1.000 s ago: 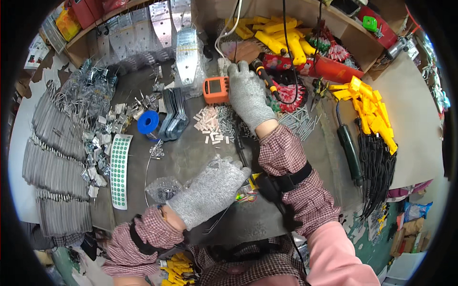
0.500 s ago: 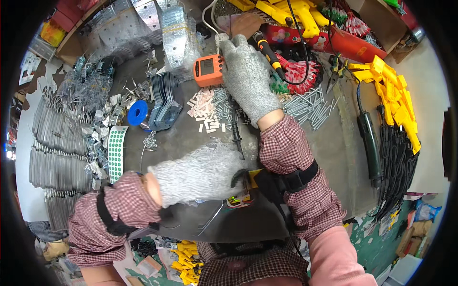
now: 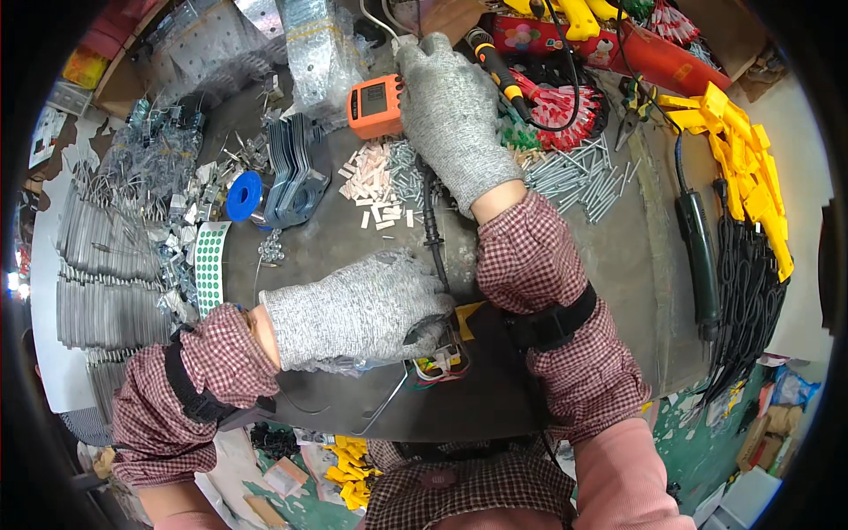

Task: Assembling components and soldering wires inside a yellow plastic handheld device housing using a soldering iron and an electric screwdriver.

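Left hand (image 3: 358,309) is lying beside the small wired assembly (image 3: 441,360), lower centre, right hand (image 3: 455,110) against the orange meter (image 3: 374,106), upper centre, hands apart, grips hidden, can't tell; assembly probably light, its wires (image 3: 427,383) fragile, rigid edges safest for holding.

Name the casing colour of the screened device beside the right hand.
The device is orange; head view.

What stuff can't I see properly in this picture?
All in the head view:
Left hand: its gloved back hides whatever it may hold.
Right hand: its gloved back hides most of its grip.
Wired piece: partly covered by the left hand.
Orange device's screen: too small to read.
Yellow parts: cut off by the top edge.
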Demonstrator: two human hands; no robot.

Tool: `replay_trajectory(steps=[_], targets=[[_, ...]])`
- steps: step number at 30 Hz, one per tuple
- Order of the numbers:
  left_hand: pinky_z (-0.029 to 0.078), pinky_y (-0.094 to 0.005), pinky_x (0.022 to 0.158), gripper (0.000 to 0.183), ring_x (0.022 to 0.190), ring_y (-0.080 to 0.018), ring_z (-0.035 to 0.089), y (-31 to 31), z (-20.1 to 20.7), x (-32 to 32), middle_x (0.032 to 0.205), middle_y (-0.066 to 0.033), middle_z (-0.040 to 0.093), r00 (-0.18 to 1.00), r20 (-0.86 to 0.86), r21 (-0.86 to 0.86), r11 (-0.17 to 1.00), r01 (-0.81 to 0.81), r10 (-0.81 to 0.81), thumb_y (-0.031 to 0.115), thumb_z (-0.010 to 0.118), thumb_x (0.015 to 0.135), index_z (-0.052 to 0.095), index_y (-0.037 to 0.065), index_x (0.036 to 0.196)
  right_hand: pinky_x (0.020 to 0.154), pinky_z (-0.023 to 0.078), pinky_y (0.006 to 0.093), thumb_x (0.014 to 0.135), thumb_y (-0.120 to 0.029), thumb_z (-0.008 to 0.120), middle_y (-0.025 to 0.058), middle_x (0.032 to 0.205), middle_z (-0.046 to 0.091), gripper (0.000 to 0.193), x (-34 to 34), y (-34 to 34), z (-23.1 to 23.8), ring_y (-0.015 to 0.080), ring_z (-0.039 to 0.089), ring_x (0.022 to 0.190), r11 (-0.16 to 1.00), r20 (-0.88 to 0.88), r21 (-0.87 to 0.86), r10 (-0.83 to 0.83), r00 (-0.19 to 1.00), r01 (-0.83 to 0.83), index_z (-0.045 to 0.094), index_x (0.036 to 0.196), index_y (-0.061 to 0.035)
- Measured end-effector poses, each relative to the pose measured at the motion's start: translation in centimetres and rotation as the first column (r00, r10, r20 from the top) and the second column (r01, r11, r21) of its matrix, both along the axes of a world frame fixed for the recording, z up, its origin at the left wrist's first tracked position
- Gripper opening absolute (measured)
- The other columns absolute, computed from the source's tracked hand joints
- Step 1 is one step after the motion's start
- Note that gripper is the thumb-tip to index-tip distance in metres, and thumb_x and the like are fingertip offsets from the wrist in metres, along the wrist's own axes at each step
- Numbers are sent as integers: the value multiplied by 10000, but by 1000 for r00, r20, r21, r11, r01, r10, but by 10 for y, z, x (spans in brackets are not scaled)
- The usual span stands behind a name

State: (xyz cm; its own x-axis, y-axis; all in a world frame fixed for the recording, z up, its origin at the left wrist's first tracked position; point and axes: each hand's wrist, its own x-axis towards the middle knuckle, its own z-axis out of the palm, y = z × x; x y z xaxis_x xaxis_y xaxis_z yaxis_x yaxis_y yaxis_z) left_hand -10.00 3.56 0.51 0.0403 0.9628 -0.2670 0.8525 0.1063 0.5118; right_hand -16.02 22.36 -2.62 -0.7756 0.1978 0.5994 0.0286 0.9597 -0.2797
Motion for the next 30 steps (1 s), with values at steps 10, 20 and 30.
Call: replay_trajectory(steps=[10,20,30], targets=[[466,-477,1052,376,1192,-382,588,-9,-5,-1,1266,-215,608,987,-111,73,990,121,-113,250,612,946,641,13,1236,764,590,454,874,-110,676,147,1109,617,316,-4,3,-3,345,716,918,1000,11,11,-9,1000,9,646,1189,-110],[458,-466,1069,384,1194,-351,595,-3,-1,-5,1285,-190,613,999,-26,87,995,41,-39,240,609,944,638,27,1262,752,583,433,811,-99,704,159,1059,638,360,-6,7,0,325,710,926,999,-37,17,39,999,-38,626,1147,3],[533,-347,934,234,993,-240,680,9,5,16,1122,-90,691,878,-443,268,908,323,-181,53,614,854,707,68,1068,779,566,453,823,-109,700,157,1067,603,278,1,-2,4,344,688,937,997,69,-48,67,995,-64,644,1092,-63]])
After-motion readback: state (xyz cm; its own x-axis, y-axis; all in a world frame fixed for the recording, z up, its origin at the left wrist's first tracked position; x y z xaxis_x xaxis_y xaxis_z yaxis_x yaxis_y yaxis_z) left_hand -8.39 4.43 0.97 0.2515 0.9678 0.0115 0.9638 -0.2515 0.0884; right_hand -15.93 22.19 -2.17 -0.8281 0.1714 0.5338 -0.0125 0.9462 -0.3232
